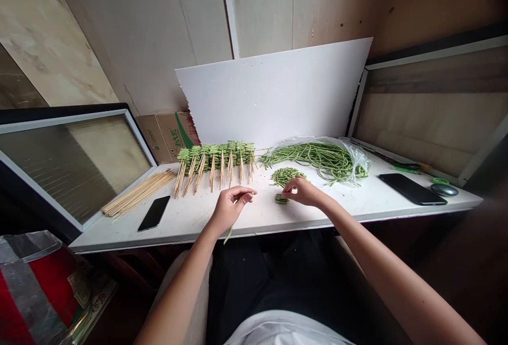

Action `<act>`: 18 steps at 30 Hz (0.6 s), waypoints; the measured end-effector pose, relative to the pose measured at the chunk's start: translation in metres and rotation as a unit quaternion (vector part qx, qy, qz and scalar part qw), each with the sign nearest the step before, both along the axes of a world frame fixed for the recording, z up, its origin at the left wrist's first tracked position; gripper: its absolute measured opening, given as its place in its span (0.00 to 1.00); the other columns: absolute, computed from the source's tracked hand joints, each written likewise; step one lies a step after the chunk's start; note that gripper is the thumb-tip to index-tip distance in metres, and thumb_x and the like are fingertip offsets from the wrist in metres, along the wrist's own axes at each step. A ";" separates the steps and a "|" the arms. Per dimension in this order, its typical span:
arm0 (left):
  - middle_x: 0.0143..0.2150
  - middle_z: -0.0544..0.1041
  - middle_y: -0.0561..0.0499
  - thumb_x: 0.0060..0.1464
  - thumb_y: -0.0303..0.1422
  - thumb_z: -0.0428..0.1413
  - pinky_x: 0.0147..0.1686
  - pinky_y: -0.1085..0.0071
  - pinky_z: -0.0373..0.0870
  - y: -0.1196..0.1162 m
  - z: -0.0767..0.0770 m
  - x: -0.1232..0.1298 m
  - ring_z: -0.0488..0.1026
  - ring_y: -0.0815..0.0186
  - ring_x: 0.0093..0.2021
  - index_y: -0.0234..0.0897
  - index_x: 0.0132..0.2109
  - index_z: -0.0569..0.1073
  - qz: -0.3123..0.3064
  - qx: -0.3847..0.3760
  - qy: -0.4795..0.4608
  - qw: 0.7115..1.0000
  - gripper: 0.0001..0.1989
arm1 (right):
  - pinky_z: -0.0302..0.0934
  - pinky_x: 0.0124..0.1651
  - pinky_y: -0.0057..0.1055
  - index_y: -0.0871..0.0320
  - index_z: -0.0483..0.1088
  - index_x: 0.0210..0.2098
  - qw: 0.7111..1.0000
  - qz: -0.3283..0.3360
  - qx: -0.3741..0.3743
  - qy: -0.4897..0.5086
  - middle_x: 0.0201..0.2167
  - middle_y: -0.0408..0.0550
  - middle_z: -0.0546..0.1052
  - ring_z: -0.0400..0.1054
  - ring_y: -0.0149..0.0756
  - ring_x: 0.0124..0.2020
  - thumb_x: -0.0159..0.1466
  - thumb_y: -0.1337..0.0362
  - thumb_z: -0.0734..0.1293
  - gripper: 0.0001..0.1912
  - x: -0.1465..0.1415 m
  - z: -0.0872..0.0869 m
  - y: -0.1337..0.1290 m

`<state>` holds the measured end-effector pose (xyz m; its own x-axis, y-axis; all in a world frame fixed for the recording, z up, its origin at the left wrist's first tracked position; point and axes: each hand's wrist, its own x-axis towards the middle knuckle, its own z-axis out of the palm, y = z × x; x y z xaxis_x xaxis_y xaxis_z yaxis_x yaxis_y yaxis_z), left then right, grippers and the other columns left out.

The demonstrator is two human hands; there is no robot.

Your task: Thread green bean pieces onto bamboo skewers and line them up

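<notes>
My left hand [234, 205] is closed in a pinch around a long green bean [227, 235]. One end of the bean pokes out at the fingertips, and its tail hangs below the wrist past the table's front edge. My right hand [302, 191] has its fingers pinched together, touching a small row of short bean pieces [281, 200] on the table. Whatever lies between those fingertips is too small to make out. Just behind this hand is a loose heap of cut bean pieces [286, 175].
Skewered bean bundles [216, 150] are stacked at the back, sticks facing forward. Whole long beans [317, 157] lie in a clear plastic bag behind the heap. Loose bamboo skewers [138, 192] and a phone [154, 214] lie left; another phone [413, 189] lies right. A white board [273, 96] stands behind.
</notes>
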<state>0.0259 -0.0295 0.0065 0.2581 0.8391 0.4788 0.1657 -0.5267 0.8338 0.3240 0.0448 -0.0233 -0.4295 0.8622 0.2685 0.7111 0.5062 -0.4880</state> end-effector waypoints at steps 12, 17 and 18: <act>0.47 0.77 0.43 0.71 0.39 0.53 0.40 0.70 0.70 -0.012 0.007 0.008 0.74 0.63 0.42 0.39 0.55 0.82 0.015 0.054 0.106 0.993 0.16 | 0.69 0.38 0.37 0.56 0.83 0.34 1.000 -0.022 -0.008 0.002 0.34 0.52 0.85 0.77 0.45 0.35 0.66 0.59 0.72 0.09 -0.001 0.003 -0.003; 0.49 0.73 0.44 0.72 0.38 0.50 0.41 0.70 0.72 -0.006 -0.001 0.005 0.74 0.64 0.44 0.43 0.61 0.79 0.013 0.048 0.132 0.990 0.18 | 0.69 0.37 0.38 0.58 0.83 0.35 0.997 -0.002 0.025 0.069 0.35 0.55 0.84 0.77 0.46 0.35 0.70 0.52 0.68 0.18 -0.012 0.022 -0.016; 0.49 0.73 0.44 0.72 0.38 0.51 0.40 0.70 0.72 -0.005 -0.003 0.005 0.73 0.64 0.43 0.44 0.60 0.79 0.018 0.051 0.136 0.989 0.18 | 0.69 0.37 0.38 0.58 0.83 0.36 0.996 0.012 0.021 0.087 0.35 0.55 0.84 0.77 0.45 0.35 0.70 0.50 0.68 0.19 -0.015 0.026 -0.020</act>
<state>0.0310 -0.0341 0.0035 0.3600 0.8010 0.4783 0.3974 -0.5955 0.6982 0.3091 0.0250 0.0032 -0.3934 0.8390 0.3760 0.6057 0.5442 -0.5805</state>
